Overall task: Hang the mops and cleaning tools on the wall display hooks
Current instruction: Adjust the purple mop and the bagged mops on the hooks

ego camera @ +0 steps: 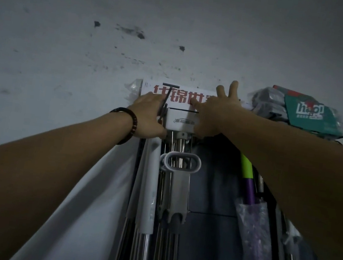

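A white mop head block (180, 121) with a steel handle (179, 151) hangs against the wall under a white sign with red characters (177, 95). A black display hook (167, 98) sticks out in front of the sign. My left hand (149, 115) is at the block's left side, fingers curled around the hook's stem and the block's edge. My right hand (215, 111) presses on the block's right side, thumb on the wire at its top and fingers spread over the sign. A grey oval handle loop (182, 162) hangs on the shaft below.
More steel-handled mops (150, 193) hang beside it on the left. A green and purple handle in plastic wrap (248, 184) hangs at the right. Packaged goods with a teal label (309, 111) sit at the upper right. The stained white wall (89, 52) fills the rest.
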Tool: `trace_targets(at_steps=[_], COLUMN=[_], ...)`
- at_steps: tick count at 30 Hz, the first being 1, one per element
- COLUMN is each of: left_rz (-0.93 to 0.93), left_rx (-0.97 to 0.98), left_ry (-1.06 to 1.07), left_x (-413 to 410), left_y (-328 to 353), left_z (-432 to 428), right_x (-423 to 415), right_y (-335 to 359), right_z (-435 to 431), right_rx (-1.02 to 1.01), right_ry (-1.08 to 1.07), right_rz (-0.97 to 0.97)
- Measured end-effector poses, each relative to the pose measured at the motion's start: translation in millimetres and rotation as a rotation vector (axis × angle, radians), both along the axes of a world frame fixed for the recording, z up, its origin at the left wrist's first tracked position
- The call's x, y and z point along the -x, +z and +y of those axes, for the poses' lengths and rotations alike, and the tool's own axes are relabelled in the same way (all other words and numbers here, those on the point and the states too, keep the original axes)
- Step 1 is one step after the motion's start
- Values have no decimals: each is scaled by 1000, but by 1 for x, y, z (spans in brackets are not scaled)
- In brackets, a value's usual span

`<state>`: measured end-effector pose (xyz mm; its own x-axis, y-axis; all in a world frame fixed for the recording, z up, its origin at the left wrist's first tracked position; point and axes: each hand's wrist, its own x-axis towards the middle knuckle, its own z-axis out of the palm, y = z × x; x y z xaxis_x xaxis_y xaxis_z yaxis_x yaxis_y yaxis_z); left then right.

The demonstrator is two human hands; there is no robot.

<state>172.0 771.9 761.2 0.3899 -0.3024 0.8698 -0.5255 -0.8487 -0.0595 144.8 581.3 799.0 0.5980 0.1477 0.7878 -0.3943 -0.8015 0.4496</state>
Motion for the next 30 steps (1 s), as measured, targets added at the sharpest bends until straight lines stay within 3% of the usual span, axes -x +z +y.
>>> trace_targets(at_steps=[6, 10, 16, 19, 23, 26, 30], left_rz=[72, 128, 51, -31, -85, 49, 420], left_rx=[24, 139, 370, 426, 597, 612, 519], left_ry=[-66, -154, -190, -330, -520, -601, -580], left_x=[8, 15, 19, 29, 42, 41, 26], left_y=[-2, -8, -41, -78, -132, -182, -247], left_z=[2, 4, -9, -31, -62, -86, -122], right_x=[-7, 10, 68, 89, 108, 105, 77], right_y=[-8, -10, -28, -53, -93, -124, -170], right_z=[4, -4, -22, -43, -67, -85, -121], right_rx=[-44, -4, 68, -35, -288, -435, -638], right_ry=[12, 110, 404, 461, 445, 424, 427], right_rz=[0, -28, -279, -312, -205, -126, -2])
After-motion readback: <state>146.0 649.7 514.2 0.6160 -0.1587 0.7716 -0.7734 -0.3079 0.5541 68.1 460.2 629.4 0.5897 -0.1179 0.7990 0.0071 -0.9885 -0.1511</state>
